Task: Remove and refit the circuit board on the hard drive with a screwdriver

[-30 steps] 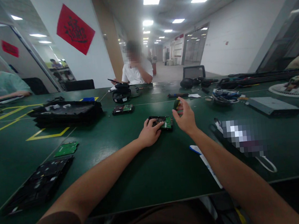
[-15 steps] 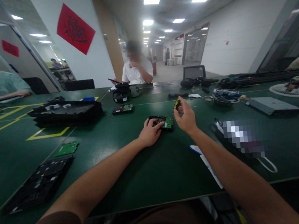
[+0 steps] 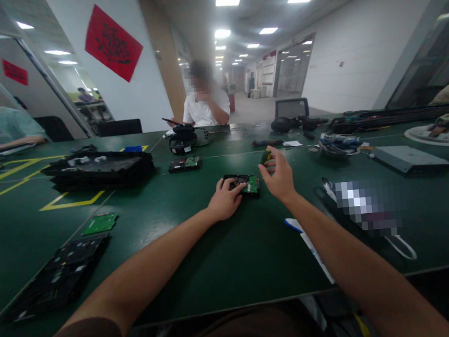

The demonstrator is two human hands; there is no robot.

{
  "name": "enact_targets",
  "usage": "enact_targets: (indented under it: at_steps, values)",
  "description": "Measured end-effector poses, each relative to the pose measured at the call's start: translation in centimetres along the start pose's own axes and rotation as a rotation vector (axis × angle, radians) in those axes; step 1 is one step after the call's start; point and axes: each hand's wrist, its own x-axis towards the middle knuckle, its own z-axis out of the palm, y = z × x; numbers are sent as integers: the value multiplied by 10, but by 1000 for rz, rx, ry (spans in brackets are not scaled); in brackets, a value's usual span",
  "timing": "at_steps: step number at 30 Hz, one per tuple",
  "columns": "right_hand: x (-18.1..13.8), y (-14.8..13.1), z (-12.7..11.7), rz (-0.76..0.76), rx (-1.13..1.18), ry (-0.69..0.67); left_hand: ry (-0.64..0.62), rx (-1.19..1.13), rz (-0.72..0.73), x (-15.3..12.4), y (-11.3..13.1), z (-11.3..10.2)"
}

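Note:
A hard drive (image 3: 243, 182) with a green circuit board facing up lies on the green table (image 3: 232, 252) ahead of me. My left hand (image 3: 223, 200) rests on its near left edge, fingers curled over it. My right hand (image 3: 278, 177) is just right of the drive, its fingers closed round a screwdriver (image 3: 265, 157) with a black and yellow handle, held upright above the drive's right corner.
A second hard drive (image 3: 185, 164) lies farther back. A stack of black trays (image 3: 99, 170) stands at left, a loose green board (image 3: 100, 223) and a black panel (image 3: 59, 277) nearer. A grey box (image 3: 410, 158) and cables (image 3: 338, 144) lie right. Two people sit across.
My right hand turned slightly around the screwdriver handle, lifting it and settling again. My left hand and the drive have stayed put.

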Motion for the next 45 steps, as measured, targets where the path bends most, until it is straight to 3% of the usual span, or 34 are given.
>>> enact_targets:
  at_steps: [45]
  values:
    - [0,1,1,-5,6,27,10,8,26,0,0,-1]
